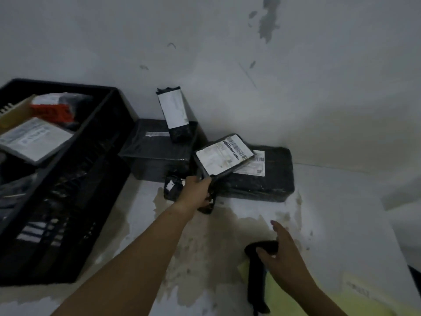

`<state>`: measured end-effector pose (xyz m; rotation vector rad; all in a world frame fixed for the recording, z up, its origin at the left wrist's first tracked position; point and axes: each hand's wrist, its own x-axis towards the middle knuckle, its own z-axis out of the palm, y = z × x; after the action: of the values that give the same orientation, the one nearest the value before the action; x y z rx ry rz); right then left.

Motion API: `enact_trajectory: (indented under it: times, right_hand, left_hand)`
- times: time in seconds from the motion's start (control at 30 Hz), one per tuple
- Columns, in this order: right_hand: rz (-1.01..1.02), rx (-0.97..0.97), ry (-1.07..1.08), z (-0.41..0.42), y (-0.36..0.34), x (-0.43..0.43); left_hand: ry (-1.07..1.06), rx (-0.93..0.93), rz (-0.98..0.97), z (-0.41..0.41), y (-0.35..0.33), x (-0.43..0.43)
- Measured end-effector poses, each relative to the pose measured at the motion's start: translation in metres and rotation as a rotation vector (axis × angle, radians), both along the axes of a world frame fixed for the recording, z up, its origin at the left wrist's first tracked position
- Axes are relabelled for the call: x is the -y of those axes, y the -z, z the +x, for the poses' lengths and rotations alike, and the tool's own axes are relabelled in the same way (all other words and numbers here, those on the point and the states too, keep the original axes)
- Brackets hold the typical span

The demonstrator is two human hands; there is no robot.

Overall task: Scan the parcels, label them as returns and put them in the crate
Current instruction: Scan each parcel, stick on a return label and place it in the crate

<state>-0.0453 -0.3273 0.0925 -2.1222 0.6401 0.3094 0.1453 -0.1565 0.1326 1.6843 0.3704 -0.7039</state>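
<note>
White desk [330, 213], blotched brown across the middle, set against a pale, scuffed wall [227, 53]. Black slatted crate [75, 201] at the left edge, loaded with several parcels, a white-labelled one [34, 137] uppermost beside something red. Against the wall, right of the crate, a black boxy parcel [155, 153] with a narrow barcode strip on top; leaning upright on it, a slim black pouch [174, 112] with a long white label. Further right, a broad flat black parcel [273, 179] lying on the desk, white label facing up. Held tilted above its left end, a small black parcel [224, 153] with a barcoded white label, gripped by one corner in the left hand [196, 190], fingers curled round the edge. Under that hand, a crumpled little black packet [173, 185] on the desk. Right hand [282, 252] relaxed near the front, fingers straight and spread, thumb at the head of a black handheld scanner [257, 277]; actual contact not clear. Scanner lying on a pale yellow sheet [307, 299].
</note>
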Motion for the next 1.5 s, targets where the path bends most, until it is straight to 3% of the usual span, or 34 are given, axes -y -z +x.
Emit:
enact_trajectory:
  times: [0.07,0.2,0.43,0.6,0.73,1.0,1.1,1.17,1.27,1.37,1.5]
  right_hand:
    - [0.002,0.04,0.051,0.016,-0.002,-0.006]
    - [-0.281,0.292,0.091,0.091,-0.011,0.0]
    - [-0.001,0.118,0.074,0.195,-0.023,0.023]
    - [0.164,0.292,0.218,0.154,-0.037,0.019]
    - [0.21,0.278,0.19,0.093,-0.033,0.002]
    - [0.176,0.008,-0.106,0.014,0.0,-0.084]
    - [0.118,0.067,-0.183,-0.004,0.009,-0.097]
    - [-0.074,0.17,-0.145,-0.02,0.016,-0.093]
    - [-0.328,0.164,0.106,-0.047,0.032,-0.079]
    - [-0.247,-0.016,0.306,-0.051,0.042,-0.073]
    - [-0.123,-0.095,0.32,-0.037,0.059,-0.067]
  left_hand:
    - [-0.001,-0.003,0.015,0.013,0.007,0.005]
    - [-0.039,0.019,0.063,0.035,0.023,0.007]
    - [0.05,0.096,0.041,0.044,0.033,0.001]
    - [0.173,0.128,-0.033,0.012,0.007,-0.025]
    - [0.333,0.042,-0.023,-0.05,-0.005,-0.063]
    - [0.269,-0.123,0.145,-0.147,0.056,-0.143]
    - [0.229,-0.138,0.148,-0.167,0.075,-0.147]
    - [0.248,-0.113,0.19,-0.172,0.08,-0.144]
    - [0.367,-0.004,0.325,-0.17,0.086,-0.142]
    - [0.429,0.042,0.349,-0.164,0.092,-0.143]
    - [0.373,0.148,0.409,-0.149,0.11,-0.141]
